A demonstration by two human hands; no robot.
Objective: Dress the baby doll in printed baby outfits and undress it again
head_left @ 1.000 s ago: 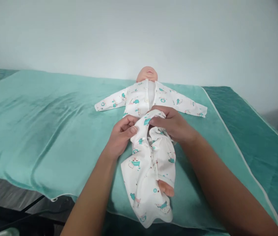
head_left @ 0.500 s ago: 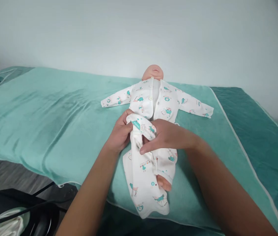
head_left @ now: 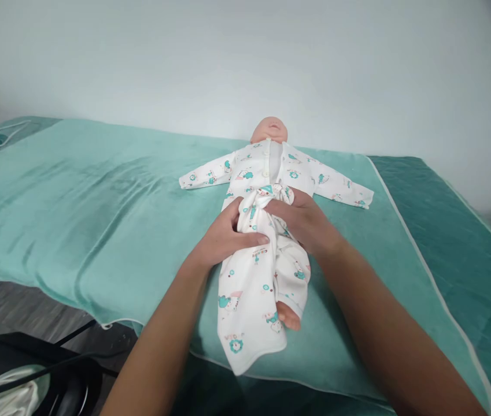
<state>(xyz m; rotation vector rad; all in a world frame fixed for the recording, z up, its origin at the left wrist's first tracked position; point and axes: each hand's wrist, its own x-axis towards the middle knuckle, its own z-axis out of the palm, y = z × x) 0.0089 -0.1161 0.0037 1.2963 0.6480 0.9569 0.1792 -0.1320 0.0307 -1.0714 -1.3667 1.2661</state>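
One head-worn camera looks forward and down from near the foot of the doll.

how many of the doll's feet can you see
1: a bare foot poking out of the white printed leg covering, near the lower middle of the picture. The other may be hidden by the white printed cloth beside it.

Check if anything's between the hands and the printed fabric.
Nothing visible: the left hand grips the printed fabric and the right hand holds its bunched upper part, both touching it directly. What lies behind the fabric is hidden.
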